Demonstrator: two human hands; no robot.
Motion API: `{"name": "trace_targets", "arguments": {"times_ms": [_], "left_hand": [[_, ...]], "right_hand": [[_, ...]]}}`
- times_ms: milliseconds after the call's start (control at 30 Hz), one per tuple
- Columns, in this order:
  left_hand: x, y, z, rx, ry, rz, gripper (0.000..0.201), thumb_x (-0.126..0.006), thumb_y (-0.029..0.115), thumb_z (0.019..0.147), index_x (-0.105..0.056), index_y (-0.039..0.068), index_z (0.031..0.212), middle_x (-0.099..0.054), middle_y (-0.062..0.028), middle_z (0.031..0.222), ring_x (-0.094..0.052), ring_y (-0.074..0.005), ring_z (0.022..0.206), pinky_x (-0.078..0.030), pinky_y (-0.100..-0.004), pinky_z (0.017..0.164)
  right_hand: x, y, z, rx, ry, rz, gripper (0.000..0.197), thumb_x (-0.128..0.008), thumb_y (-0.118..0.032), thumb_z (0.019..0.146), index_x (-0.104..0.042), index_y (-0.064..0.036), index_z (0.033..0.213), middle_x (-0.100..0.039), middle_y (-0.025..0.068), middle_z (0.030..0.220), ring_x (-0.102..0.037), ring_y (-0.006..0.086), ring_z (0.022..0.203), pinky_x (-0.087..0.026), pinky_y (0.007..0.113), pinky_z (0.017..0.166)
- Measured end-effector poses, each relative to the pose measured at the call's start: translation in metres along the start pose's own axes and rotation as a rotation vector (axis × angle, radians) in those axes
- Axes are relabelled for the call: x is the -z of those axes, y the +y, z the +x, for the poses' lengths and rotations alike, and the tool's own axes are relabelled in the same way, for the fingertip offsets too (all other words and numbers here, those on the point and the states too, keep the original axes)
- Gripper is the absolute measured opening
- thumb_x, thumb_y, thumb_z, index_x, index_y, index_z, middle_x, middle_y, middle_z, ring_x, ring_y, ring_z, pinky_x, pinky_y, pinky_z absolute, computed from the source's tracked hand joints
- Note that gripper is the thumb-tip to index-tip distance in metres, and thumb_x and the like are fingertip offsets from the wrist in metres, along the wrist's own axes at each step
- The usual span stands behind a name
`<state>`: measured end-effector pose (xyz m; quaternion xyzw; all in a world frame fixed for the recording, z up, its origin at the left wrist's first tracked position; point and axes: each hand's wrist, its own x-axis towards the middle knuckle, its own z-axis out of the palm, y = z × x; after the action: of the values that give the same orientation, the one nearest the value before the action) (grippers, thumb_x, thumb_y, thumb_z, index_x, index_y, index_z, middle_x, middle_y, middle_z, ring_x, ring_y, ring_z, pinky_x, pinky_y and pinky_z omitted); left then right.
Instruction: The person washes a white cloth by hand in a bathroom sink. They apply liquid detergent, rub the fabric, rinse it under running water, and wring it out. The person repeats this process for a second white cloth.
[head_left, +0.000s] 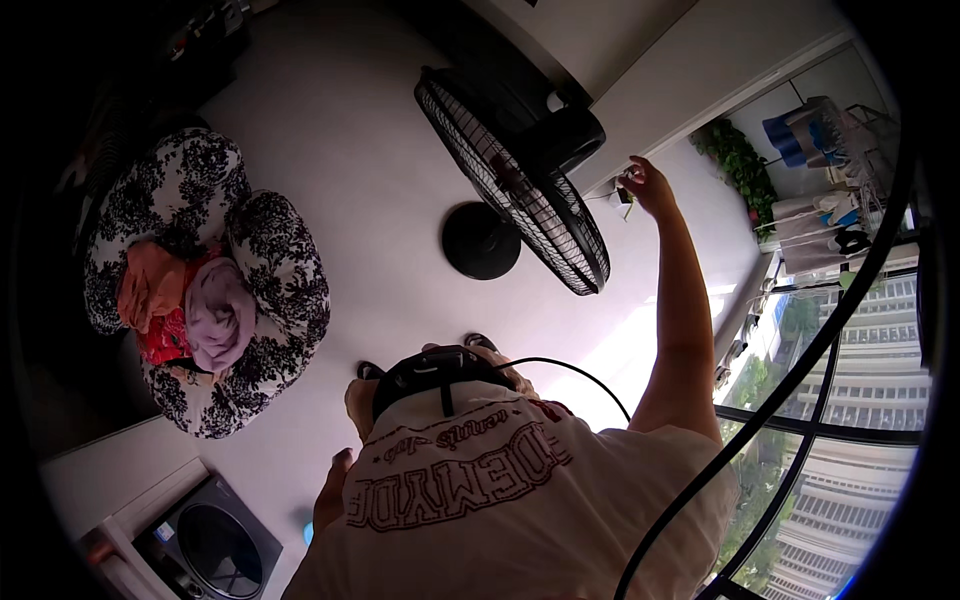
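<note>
My right arm stretches out to the far right, and my right hand (652, 188) is by the wall beside the fan. Its thumb and fingers close together on something small that I cannot make out. A small white piece with dark parts (622, 204), which looks like a plug or socket, is just below the fingertips, with a thin cord running to it. Close to that hand stands a black pedestal fan (520, 195) with a round wire grille and a round base (481, 241). My left hand (338, 478) hangs low beside my body; its fingers are mostly hidden.
A black-and-white patterned armchair (290, 270) at the left holds an orange cloth (152, 285) and a lilac cloth (220, 315). A front-loading washer or dryer (222, 540) is at lower left. On the right are windows (870, 380), hanging laundry (800, 135) and a green plant (738, 165).
</note>
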<state>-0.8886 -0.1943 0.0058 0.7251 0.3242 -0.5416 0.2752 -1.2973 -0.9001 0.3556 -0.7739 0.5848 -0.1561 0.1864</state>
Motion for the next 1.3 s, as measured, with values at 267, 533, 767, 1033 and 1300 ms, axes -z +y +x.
{"name": "trace_targets", "arguments": {"times_ms": [267,533,767,1033,1300], "left_hand": [[-0.131,-0.076,-0.025,-0.481,0.338,-0.005,0.075,-0.057,0.016,0.079,-0.014,0.000,0.139,-0.053,-0.0155,0.078,-0.050,-0.0255,0.072,-0.043,-0.0383,0.070],[-0.224,-0.230,-0.146,-0.039,0.444,-0.195,0.069,-0.055,0.020,0.080,-0.022,-0.001,0.137,-0.046,-0.0286,0.124,-0.049,-0.0378,0.113,-0.039,-0.0392,0.097],[-0.264,-0.296,-0.125,0.275,0.328,-0.487,0.050,-0.049,0.021,0.088,-0.031,0.019,0.134,-0.054,-0.0053,0.116,-0.053,-0.0223,0.105,-0.037,-0.0424,0.093],[-0.288,-0.313,-0.106,0.055,0.327,-0.360,0.069,-0.052,0.024,0.082,-0.020,0.003,0.139,-0.043,-0.0252,0.130,-0.046,-0.0349,0.118,-0.038,-0.0353,0.099],[-0.260,-0.359,-0.105,0.113,-0.140,-0.147,0.047,-0.027,0.045,0.092,-0.037,0.021,0.132,-0.048,-0.0105,0.125,-0.043,-0.0240,0.119,-0.030,-0.0501,0.092]], "right_hand": [[-0.162,0.033,0.082,0.270,-0.148,0.170,0.085,-0.080,-0.034,0.063,-0.038,-0.0014,0.129,-0.053,0.0211,0.119,-0.050,0.0332,0.112,-0.041,0.039,0.092],[-0.191,0.058,0.109,0.372,-0.107,0.339,0.049,-0.074,-0.027,0.065,-0.058,-0.0011,0.103,-0.065,0.0138,0.098,-0.061,0.0305,0.093,-0.046,0.037,0.080],[-0.189,0.076,0.149,0.410,-0.205,0.185,0.043,-0.074,-0.017,0.070,-0.058,0.0026,0.105,-0.065,0.0129,0.096,-0.062,0.0254,0.091,-0.046,0.035,0.080],[-0.190,0.086,0.182,0.595,-0.324,0.162,0.039,-0.068,-0.014,0.076,-0.055,0.0005,0.111,-0.063,0.0103,0.104,-0.059,0.0242,0.091,-0.045,0.035,0.083],[-0.209,0.101,0.179,0.761,-0.332,0.047,0.037,-0.063,-0.023,0.078,-0.058,-0.0071,0.111,-0.062,0.0085,0.109,-0.056,0.0254,0.102,-0.041,0.036,0.092]]}}
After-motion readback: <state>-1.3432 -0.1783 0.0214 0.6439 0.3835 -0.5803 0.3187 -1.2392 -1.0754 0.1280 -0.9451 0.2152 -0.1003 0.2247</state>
